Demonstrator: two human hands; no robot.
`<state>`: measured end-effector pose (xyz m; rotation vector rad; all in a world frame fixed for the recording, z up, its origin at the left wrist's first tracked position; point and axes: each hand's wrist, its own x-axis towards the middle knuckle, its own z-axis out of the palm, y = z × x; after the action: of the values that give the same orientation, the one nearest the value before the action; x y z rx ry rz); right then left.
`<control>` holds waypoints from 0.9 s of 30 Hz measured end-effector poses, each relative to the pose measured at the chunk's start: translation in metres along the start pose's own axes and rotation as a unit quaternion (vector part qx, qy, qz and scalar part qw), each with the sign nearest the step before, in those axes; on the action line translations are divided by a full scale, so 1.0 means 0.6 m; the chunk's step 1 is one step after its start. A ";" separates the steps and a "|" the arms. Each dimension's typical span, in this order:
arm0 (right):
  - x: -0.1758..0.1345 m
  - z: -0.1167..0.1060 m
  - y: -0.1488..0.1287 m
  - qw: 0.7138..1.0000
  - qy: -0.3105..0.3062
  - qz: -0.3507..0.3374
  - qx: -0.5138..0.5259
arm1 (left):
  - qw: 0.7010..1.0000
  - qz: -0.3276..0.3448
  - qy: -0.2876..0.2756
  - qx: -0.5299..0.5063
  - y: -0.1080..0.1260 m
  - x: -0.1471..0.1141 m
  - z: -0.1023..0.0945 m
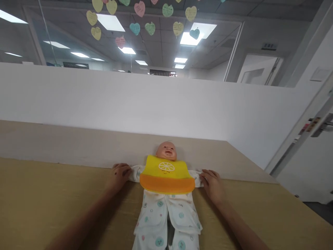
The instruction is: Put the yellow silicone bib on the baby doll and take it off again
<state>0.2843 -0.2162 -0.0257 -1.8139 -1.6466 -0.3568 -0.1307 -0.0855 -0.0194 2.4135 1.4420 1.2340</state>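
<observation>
- A white wall [145,104] is standing along the far edge of the surface [57,198], with glass and heart-shaped notes [139,9] above it.
- The doll [166,150] is lying face up, left of the surface's far right corner, its head toward the far edge and its legs pointing away from it.
- A yellow bib [166,170] with an orange pocket is covering its chest, over white patterned clothes [156,211].
- My left hand [121,175] is pinching the sleeve end on my left.
- My right hand [212,184] is pinching the opposite sleeve end, so both arms are stretching sideways.
- A pale strip [91,144] is running along the far edge, beneath the head.
- A door [314,159] is standing beyond the right edge.
</observation>
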 end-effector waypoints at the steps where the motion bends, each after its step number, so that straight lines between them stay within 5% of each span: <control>1: 0.001 0.000 -0.001 1.000 0.004 0.012 0.019 | 1.000 -0.005 0.011 -0.004 0.000 0.000 0.003; 6: 0.006 -0.001 0.000 0.989 0.029 0.079 0.118 | 0.996 -0.037 0.077 -0.029 -0.005 -0.008 0.012; 13: 0.003 -0.002 0.010 0.981 0.029 0.114 0.157 | 0.994 0.001 0.109 -0.023 -0.003 -0.016 0.004; 23: -0.019 -0.021 -0.031 0.997 0.071 -0.005 0.038 | 0.992 0.061 0.102 0.040 0.013 -0.017 -0.007; 27: -0.078 -0.032 -0.061 0.998 0.009 -0.054 0.039 | 0.988 0.096 0.098 0.076 0.046 -0.039 -0.021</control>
<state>0.2454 -0.2649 -0.0292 -1.6639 -1.7272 -0.3510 -0.1251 -0.1229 -0.0129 2.6503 1.4272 1.4930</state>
